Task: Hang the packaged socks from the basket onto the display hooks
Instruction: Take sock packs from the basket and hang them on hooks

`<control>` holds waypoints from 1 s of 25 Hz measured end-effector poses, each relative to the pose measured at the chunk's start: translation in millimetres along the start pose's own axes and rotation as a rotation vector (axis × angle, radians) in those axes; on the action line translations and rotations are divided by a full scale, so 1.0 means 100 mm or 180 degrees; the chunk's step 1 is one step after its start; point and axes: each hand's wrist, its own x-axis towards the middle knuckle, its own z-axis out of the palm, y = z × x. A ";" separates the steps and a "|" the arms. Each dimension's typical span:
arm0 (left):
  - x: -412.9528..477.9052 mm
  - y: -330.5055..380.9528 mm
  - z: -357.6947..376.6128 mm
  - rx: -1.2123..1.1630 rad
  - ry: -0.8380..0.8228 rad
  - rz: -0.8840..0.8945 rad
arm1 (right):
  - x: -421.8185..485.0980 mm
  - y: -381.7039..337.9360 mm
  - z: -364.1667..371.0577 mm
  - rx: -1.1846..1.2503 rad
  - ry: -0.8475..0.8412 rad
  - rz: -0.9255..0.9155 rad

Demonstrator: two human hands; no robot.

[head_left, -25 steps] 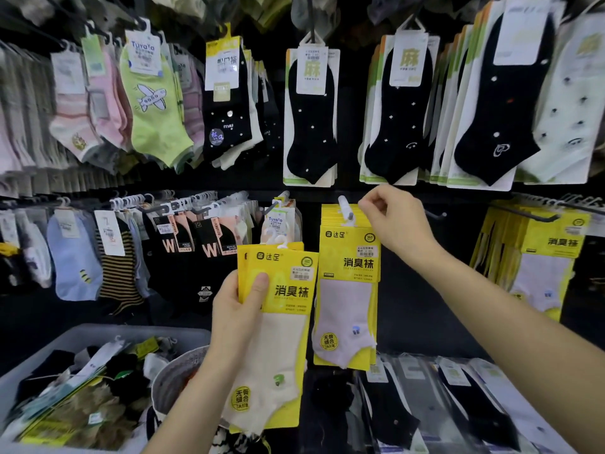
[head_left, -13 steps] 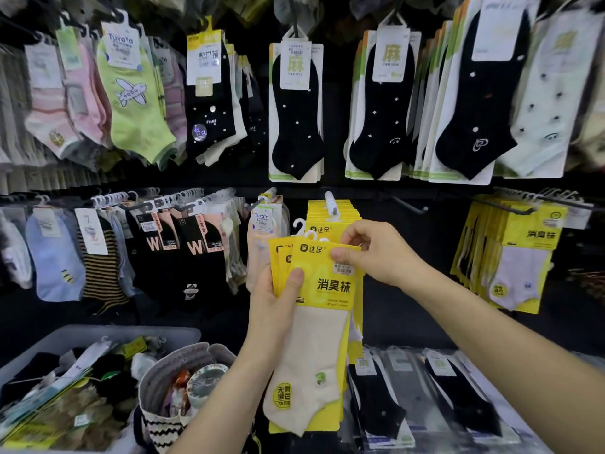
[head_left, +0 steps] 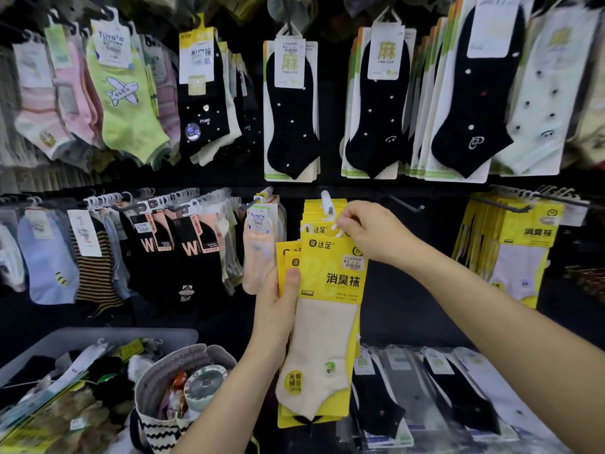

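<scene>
Lining up one sock pack under its hook, with two ways it could slip

The right hand pinches the small white plastic hanger loop on top of the front yellow-carded pack of cream ankle socks. It is just below the white-tipped metal display hook, where more yellow packs already hang. The left hand has its grip curled round the stack of matching packs, thumb pressed on the front card. The loop is small, so the hook tip could miss it or snag the card edge. If the thumb keeps clamping as the right hand lifts, the hanger may bend or drag a second pack along. If that grip loosens too far, the stack could fan out and drop onto the flat-laid black sock packs below, well apart from the grey plastic basket.
</scene>
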 end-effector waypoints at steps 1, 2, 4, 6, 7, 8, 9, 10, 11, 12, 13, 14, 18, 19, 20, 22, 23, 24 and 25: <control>0.01 -0.01 -0.04 0.0038 0.0075 0.0001 | 0.06 -0.02 -0.02 -0.0081 0.0059 -0.0003; 0.01 -0.03 -0.10 0.0062 0.0201 -0.0054 | 0.12 -0.04 -0.04 -0.0140 0.0139 0.0015; 0.03 -0.08 -0.24 0.0093 0.0416 -0.0221 | 0.24 -0.07 -0.10 -0.0173 0.0258 0.0072; 0.02 -0.11 -0.37 0.0128 0.0509 -0.0348 | 0.34 -0.09 -0.11 -0.0171 0.0262 0.0123; 0.02 -0.12 -0.43 0.0168 0.0539 -0.0374 | 0.37 -0.10 -0.09 -0.0173 0.0230 0.0170; 0.02 -0.12 -0.48 0.0199 0.0568 -0.0388 | 0.39 -0.10 -0.07 -0.0191 0.0183 0.0215; 0.01 -0.12 -0.52 0.0226 0.0594 -0.0390 | 0.40 -0.10 -0.03 -0.0237 0.0129 0.0243; 0.01 -0.12 -0.56 0.0254 0.0618 -0.0391 | 0.41 -0.09 0.00 -0.0285 0.0091 0.0244; 0.01 -0.11 -0.59 0.0278 0.0638 -0.0389 | 0.42 -0.08 0.02 -0.0301 0.0083 0.0232; 0.01 -0.10 -0.62 0.0303 0.0657 -0.0389 | 0.43 -0.07 0.04 -0.0267 0.0108 0.0218; 0.01 -0.08 -0.63 0.0331 0.0671 -0.0374 | 0.43 -0.05 0.05 -0.0181 0.0145 0.0217; 0.00 -0.06 -0.65 0.0365 0.0682 -0.0336 | 0.44 -0.03 0.05 -0.0050 0.0174 0.0228; -0.02 0.06 -0.66 0.0418 0.0732 -0.0093 | 0.34 0.03 0.01 0.0424 0.0592 0.0234; -0.02 0.08 -0.64 0.0397 0.0743 -0.0078 | 0.28 0.03 0.01 0.0490 0.0818 0.0157; -0.02 0.11 -0.61 0.0364 0.0741 -0.0082 | 0.21 0.01 0.01 0.0580 0.0964 0.0067; -0.02 0.14 -0.51 0.0314 0.0698 -0.0100 | 0.05 -0.06 0.05 0.0710 0.0859 -0.0094; -0.03 0.15 -0.44 0.0292 0.0672 -0.0099 | -0.02 -0.10 0.08 0.0710 0.0663 -0.0157; -0.04 0.16 -0.38 0.0267 0.0645 -0.0090 | -0.09 -0.13 0.11 0.0677 0.0448 -0.0215; -0.05 0.17 -0.31 0.0240 0.0603 -0.0064 | -0.14 -0.16 0.13 0.0636 0.0268 -0.0265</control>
